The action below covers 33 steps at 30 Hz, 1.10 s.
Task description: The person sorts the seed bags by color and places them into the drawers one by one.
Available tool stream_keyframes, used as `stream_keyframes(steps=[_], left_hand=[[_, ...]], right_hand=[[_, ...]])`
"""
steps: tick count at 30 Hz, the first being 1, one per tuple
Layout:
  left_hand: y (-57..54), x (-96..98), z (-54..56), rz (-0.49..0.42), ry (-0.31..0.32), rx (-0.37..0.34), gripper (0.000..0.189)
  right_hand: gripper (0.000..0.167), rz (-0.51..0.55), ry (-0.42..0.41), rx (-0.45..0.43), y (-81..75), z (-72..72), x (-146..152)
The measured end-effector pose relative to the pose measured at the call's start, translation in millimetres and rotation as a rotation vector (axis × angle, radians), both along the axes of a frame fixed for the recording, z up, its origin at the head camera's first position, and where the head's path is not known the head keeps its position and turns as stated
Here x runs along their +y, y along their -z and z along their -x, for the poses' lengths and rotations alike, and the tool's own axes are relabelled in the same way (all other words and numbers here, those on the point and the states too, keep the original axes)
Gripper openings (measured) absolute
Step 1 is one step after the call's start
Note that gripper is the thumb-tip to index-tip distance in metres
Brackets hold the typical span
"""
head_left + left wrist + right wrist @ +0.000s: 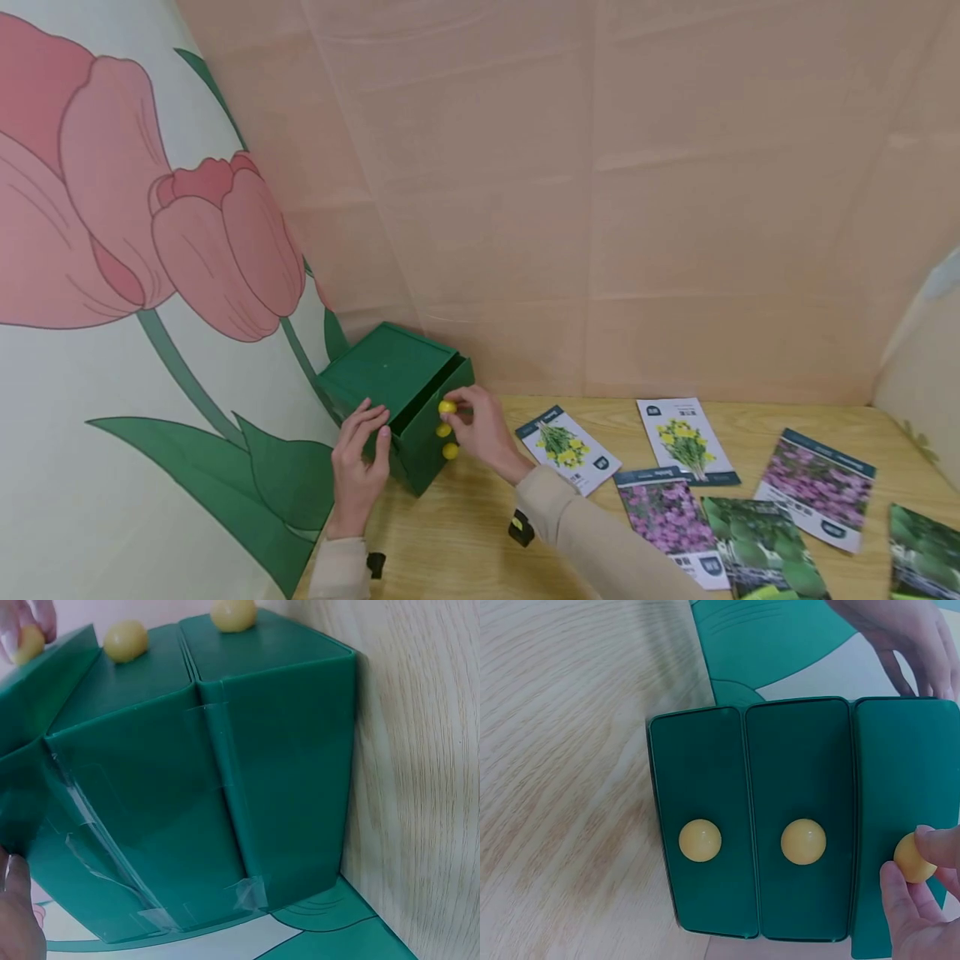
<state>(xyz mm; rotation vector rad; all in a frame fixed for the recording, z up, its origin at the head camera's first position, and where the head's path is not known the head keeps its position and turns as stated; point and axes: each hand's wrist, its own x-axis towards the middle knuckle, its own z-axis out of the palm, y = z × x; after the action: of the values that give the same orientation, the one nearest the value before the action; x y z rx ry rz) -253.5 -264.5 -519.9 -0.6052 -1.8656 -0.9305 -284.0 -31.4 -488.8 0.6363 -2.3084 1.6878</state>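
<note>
A small green chest of drawers [386, 362] stands against the wall, its three drawers each bearing a round yellow knob. My right hand [483, 429] pinches the top drawer's knob [910, 862] between thumb and fingers. That top drawer [900, 772] is pulled part way out, leaving a dark gap behind its front. The middle knob [803, 841] and bottom knob [700, 841] are untouched, on drawers that sit closed. My left hand [360, 462] rests against the side and top edge of the chest with fingers extended. Clear tape [105, 847] runs along the chest's side.
To the right on the wooden table [442, 550] lie several picture cards, among them a yellow-flower card [567, 450], a purple-flower card [667, 512] and a green-fruit card [765, 542]. A tulip-printed wall [225, 242] rises at the left; a pinkish backdrop [637, 208] stands behind.
</note>
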Motion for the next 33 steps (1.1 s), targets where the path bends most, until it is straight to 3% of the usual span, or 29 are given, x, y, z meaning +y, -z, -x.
stream_keyframes(steps=[33], left_hand=[[-1.4, 2.8, -1.9, -0.006, -0.027, 0.003, 0.029]], right_hand=[[0.019, 0.034, 0.003, 0.017, 4.8, -8.6, 13]])
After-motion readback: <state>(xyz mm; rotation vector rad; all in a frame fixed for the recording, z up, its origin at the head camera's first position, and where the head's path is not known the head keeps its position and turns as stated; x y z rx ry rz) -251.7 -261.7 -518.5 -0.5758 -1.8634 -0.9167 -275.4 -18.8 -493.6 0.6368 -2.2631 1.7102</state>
